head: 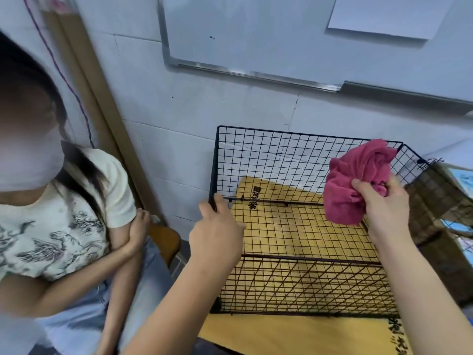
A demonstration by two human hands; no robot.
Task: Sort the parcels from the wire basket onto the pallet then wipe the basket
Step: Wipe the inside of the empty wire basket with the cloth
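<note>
- Basket (307, 260) of black wire is sitting on a yellow board (294, 334) printed with black characters, its far wall standing close to the pale wall of the room.
- Left hand (217, 234) is gripping the upright wire at the basket's far left corner, thumb on one side and fingers curling round the other.
- Right hand (384, 203) is clutching a bunched pink cloth (358, 180) by the basket's far right corner (whether the cloth is touching the wire, I cannot tell).
- Both hands are working well apart, one at each far corner.
- Brown boxes (448, 265) are standing just beside the basket's right wall.
- Someone in a cream printed shirt (64, 226) is sitting to the left of the basket.
- Whiteboard (256, 34) is hanging on the wall above.
</note>
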